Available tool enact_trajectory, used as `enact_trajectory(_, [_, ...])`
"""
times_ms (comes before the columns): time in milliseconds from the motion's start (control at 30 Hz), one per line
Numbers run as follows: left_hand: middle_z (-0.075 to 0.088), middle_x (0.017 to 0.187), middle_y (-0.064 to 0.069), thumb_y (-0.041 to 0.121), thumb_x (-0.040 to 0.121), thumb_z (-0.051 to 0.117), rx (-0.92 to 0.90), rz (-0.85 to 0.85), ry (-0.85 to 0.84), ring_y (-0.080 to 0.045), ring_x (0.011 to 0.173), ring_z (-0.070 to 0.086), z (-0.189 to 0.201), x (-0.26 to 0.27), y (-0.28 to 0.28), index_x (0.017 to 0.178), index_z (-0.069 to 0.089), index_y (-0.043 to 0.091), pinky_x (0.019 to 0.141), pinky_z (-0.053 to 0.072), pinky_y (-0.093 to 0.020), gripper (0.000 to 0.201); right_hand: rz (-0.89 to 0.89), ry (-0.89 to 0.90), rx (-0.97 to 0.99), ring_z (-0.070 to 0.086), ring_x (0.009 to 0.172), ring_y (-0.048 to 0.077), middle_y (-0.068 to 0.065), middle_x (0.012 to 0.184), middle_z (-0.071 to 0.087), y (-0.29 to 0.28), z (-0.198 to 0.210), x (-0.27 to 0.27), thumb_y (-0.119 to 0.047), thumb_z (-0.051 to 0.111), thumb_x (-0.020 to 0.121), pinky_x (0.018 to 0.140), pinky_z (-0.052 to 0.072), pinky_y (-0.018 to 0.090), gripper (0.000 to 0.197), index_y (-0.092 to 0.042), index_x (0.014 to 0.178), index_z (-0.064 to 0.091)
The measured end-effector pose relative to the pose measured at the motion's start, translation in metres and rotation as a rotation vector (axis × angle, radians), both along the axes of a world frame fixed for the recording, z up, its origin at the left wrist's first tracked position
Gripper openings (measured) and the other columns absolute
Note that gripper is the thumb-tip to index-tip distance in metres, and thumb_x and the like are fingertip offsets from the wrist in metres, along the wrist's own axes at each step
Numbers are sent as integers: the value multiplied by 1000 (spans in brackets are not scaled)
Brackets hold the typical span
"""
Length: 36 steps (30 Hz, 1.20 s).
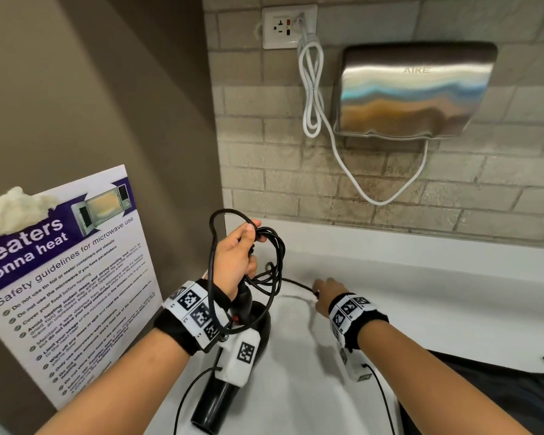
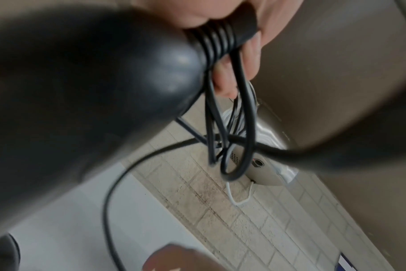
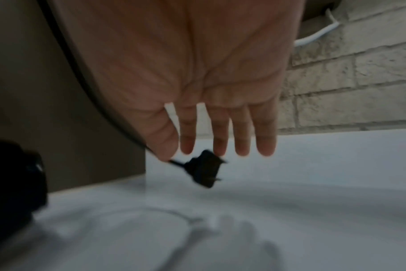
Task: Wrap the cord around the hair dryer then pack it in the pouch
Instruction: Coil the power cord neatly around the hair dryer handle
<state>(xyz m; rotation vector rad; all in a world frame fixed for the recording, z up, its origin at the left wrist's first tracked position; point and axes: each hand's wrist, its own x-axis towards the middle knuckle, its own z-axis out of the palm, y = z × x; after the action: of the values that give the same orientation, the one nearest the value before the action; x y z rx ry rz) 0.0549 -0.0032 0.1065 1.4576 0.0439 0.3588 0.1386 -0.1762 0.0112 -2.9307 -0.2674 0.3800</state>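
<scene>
**Cord gathered at the handle, plug end loose**

The left hand (image 1: 237, 259) grips the dryer (image 1: 223, 387) by its handle, nozzle pointing down toward the counter (image 1: 421, 277), with several loops of the cord (image 1: 272, 246) bunched under its curled fingers; the left wrist view shows the strands stacked side by side against the handle end. The right hand (image 1: 325, 295) hovers low over the counter with fingers nearly straight and spread. The plug (image 3: 204, 170) hangs just below its fingertips, and the cord runs along the thumb side of the palm; whether the thumb actually pinches it cannot be told. The pouch (image 1: 490, 400), judged to be the dark fabric at lower right, lies flat on the counter, well apart from the dryer.

Risks, as judged:
- The loops hang slack rather than lying tight round the handle; a loosened left grip would let them spring off.
- The plug may swing and strike the counter if the right hand has no firm hold.
- A loose bundle could snag at the pouch mouth.

Setting: a smooth white counter set in a corner. Behind it is a pale brick wall carrying a steel hand dryer (image 1: 415, 89) and an outlet (image 1: 288, 26) with a coiled white cable (image 1: 311, 89). A microwave safety poster (image 1: 66, 277) leans at the left.
</scene>
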Motion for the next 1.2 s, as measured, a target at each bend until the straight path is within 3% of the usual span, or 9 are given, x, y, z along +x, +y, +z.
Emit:
enact_trajectory(100, [55,82,0,23,99,35,15,-51,6,-3,30,24,-2,1,0,116,54,13,34,24,-14,28,13,-169,403,52,111,28,16,126,50,20,26,-8,-12,40,93,92,43,28,34,-13,127,43])
enact_trajectory(233, [57,87,-3,25,99,35,44,-86,28,-1,30,32,0,2,1,124,51,8,33,26,-13,34,331,50,972,52,78,-15,-10,97,56,40,57,-23,15,34,88,64,38,1,51,-14,128,48])
enact_trajectory(367, [53,98,-14,21,99,34,-13,-123,37,-1,27,41,7,-5,0,123,49,3,32,31,-10,34,490,211,977,51,101,14,-9,113,54,43,58,-19,20,38,83,70,39,18,56,-29,98,60])
enact_trajectory(567, [59,89,-3,26,98,34,78,-119,27,-2,29,27,0,-1,5,119,54,13,33,25,-15,31,604,245,1021,50,120,18,-3,124,53,39,53,-19,2,54,85,106,38,29,29,-22,99,61])
enact_trajectory(667, [59,88,-1,25,99,34,55,-132,35,-2,30,25,2,-3,4,113,57,18,33,24,-15,28,618,284,1045,52,118,23,-2,121,55,38,50,-22,-2,55,83,104,40,34,27,-28,92,59])
enact_trajectory(767, [58,86,1,25,99,34,41,-138,48,-2,30,24,3,-4,4,112,57,17,33,23,-14,27,590,307,1045,57,99,-1,-5,108,58,37,51,-24,4,52,86,91,42,21,28,-24,85,55])
enact_trajectory(867, [58,85,1,23,98,35,21,-140,44,-2,30,23,4,-6,1,115,55,14,32,21,-14,28,558,255,1016,56,89,-7,-6,97,60,35,50,-23,5,51,87,86,44,16,21,-14,83,54])
enact_trajectory(1000, [57,81,-1,20,98,37,19,-138,38,-1,28,23,5,-8,-2,121,53,10,31,21,-13,30,583,164,913,53,106,10,-7,106,55,34,47,-26,-3,56,87,101,38,21,33,-12,119,58])
enact_trajectory(1200, [58,80,-1,19,97,38,4,-143,40,-2,27,23,5,-8,-3,120,54,10,33,19,-13,29,594,214,964,53,119,26,14,122,58,36,45,-30,-4,50,88,106,39,34,31,-30,104,56])
